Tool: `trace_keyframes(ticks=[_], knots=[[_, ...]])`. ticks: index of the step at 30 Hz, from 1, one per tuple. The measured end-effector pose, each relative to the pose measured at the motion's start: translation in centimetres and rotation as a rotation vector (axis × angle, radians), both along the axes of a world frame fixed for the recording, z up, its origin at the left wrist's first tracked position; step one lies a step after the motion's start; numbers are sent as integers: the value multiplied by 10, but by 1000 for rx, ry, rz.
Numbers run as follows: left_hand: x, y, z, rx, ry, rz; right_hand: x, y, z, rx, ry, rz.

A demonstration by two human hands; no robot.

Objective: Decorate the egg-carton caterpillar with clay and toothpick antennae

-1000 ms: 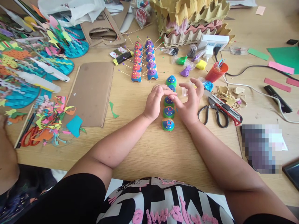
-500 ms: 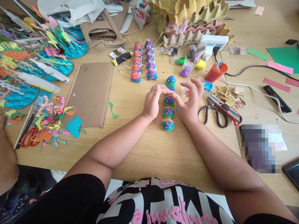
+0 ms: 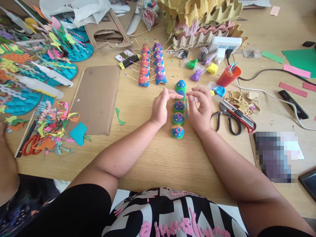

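A row of blue-and-green clay-covered domes runs away from me, made of egg-carton cups with small faces. The nearer ones carry a red clay loop on top. My left hand is open, its fingers stretched flat to the right over the second dome from the far end. Across from it, my right hand has thumb and index tips drawn together just right of that dome. Whatever is between them is too small to make out. Under the right hand lies a thin blue stick, touching neither row nor fingers clearly.
Behind stand red cups and purple cups with pins. Scissors and a red cutter lie right, near an orange cup. Cardboard and paper scraps are left. Another person's arm shows at far left.
My right hand has drawn back slightly to the right, away from my left fingertips, and its thumb and index have come together. My left hand stays almost in place.
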State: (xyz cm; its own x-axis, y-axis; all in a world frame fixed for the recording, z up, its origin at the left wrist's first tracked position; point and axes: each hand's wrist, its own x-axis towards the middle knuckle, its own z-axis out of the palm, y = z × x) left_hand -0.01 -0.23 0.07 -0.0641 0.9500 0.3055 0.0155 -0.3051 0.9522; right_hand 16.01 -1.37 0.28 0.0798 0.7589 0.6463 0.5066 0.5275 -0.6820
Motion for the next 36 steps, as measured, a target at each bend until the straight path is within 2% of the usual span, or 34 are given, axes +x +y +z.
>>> trace_keyframes(ticks=[8, 23, 27, 31, 36], knots=[[-1, 3, -6, 8, -37, -13, -2, 1, -1, -7, 113, 20], [0, 0, 3, -8, -18, -24, 0, 6, -7, -78, 155, 6], [0, -3, 5, 37, 28, -17, -1, 5, -6, -101, 183, 32], [-1, -5, 7, 107, 85, -69, -2, 2, -3, -135, 201, 53], [-1, -8, 11, 198, 242, -80, -3, 3, -4, -151, 226, 59]])
